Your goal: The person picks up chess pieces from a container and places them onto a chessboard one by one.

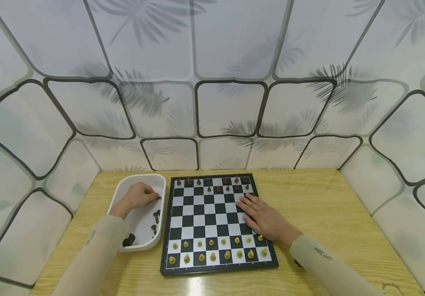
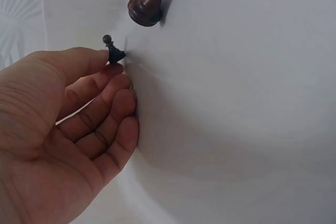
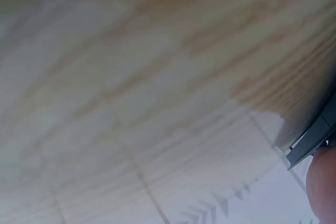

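My left hand [image 1: 138,196] is inside a white plastic bin [image 1: 142,248], near its right wall. Thumb and index finger pinch a dark chess pawn [image 2: 114,52] by its lower part, and the other fingers curl loosely beside the wall. A larger dark chess piece [image 2: 146,9] lies close by in the left wrist view. To the right of the bin is a black-and-white chessboard [image 1: 210,220]. My right hand [image 1: 265,218] rests on the board's right side with fingers spread; the right wrist view catches only a bit of it, by the dark board edge.
Yellow pieces [image 1: 213,257] fill two rows on the board's near side. Along the far side stand dark pieces [image 1: 198,181], with gaps in both rows. More dark pieces [image 1: 156,214] and a black object [image 1: 128,240] lie in the bin. A wooden table [image 1: 308,197] supports everything, with patterned walls behind.
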{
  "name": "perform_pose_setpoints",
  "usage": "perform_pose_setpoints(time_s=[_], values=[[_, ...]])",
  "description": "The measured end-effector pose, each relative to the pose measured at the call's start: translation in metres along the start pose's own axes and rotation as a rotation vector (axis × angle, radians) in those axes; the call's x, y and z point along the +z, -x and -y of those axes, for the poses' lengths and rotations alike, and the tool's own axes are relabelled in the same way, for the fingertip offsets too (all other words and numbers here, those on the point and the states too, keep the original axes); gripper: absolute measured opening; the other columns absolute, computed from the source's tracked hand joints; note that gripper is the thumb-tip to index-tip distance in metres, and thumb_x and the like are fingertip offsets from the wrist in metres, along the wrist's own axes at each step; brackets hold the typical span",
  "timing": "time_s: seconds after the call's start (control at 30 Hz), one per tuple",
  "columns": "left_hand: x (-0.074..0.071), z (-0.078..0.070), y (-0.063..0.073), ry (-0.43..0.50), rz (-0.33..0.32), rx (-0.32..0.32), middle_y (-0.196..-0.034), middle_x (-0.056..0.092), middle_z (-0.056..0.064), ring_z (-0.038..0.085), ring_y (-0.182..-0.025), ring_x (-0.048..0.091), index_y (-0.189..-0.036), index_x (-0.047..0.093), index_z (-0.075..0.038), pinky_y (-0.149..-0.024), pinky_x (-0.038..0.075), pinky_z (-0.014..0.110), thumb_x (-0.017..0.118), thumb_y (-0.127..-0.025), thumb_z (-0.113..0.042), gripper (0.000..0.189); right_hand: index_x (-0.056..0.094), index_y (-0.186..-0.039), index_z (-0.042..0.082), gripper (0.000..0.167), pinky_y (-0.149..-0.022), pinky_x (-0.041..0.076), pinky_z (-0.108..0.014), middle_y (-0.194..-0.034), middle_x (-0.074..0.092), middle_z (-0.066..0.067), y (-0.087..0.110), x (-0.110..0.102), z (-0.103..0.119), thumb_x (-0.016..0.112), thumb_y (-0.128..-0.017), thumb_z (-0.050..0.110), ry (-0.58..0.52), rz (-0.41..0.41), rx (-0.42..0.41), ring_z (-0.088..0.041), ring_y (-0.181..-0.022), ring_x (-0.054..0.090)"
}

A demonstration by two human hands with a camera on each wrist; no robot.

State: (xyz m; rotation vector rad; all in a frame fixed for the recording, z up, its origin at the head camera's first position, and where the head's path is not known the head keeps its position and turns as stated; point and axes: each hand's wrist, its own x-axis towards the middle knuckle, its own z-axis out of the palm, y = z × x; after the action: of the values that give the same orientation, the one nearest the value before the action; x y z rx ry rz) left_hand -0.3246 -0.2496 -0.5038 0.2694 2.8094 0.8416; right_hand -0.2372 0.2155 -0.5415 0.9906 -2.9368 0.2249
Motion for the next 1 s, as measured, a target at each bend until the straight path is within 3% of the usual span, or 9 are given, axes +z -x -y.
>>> perform_pose_setpoints(time_s=[0.23, 0.57, 0.83, 1.0], values=[[-0.0003, 0.0003, 0.0002, 0.011, -0.010, 0.024, -0.087, 0.076, 0.009, 0.015, -0.074, 0.064, -0.102, 0.079, -0.001, -0.064, 0.051, 0.027, 0.067, -0.096, -0.014, 0.019, 0.036, -0.165, 0.018, 0.060, -0.129, 0.029, -0.050, -0.171, 0.037, -0.007, -0.0006, 0.0001, 0.0007, 0.043, -0.112, 0.044, -0.008, 0.000, 0.005, -0.031, -0.160, 0.030], [-0.0039, 0.0039, 0.0012, 0.010, 0.035, 0.065, -0.088, 0.075, 0.009, 0.016, -0.075, 0.064, -0.103, 0.079, -0.003, -0.067, 0.053, 0.029, 0.069, -0.085, -0.008, 0.022, 0.036, -0.165, 0.018, 0.060, -0.129, 0.028, -0.050, -0.171, 0.037, -0.007, -0.0010, 0.0011, -0.0007, 0.043, -0.112, 0.045, -0.011, 0.012, 0.012, -0.031, -0.161, 0.029], [-0.0011, 0.0046, -0.0003, 0.004, 0.044, 0.060, -0.091, 0.075, 0.008, 0.017, -0.078, 0.066, -0.104, 0.080, -0.006, -0.068, 0.054, 0.030, 0.077, -0.090, -0.019, 0.019, 0.037, -0.165, 0.018, 0.059, -0.128, 0.030, -0.051, -0.170, 0.038, -0.007, -0.0003, 0.0031, -0.0024, 0.043, -0.112, 0.044, -0.004, -0.008, -0.002, -0.032, -0.160, 0.031], [-0.0049, -0.0005, 0.0026, 0.022, -0.012, 0.037, -0.091, 0.074, 0.011, 0.018, -0.077, 0.065, -0.104, 0.078, -0.002, -0.067, 0.054, 0.030, 0.075, -0.092, -0.018, 0.020, 0.037, -0.165, 0.018, 0.059, -0.127, 0.032, -0.052, -0.169, 0.040, -0.007, -0.0005, 0.0052, -0.0033, 0.044, -0.112, 0.044, 0.009, -0.032, -0.013, -0.032, -0.159, 0.033]])
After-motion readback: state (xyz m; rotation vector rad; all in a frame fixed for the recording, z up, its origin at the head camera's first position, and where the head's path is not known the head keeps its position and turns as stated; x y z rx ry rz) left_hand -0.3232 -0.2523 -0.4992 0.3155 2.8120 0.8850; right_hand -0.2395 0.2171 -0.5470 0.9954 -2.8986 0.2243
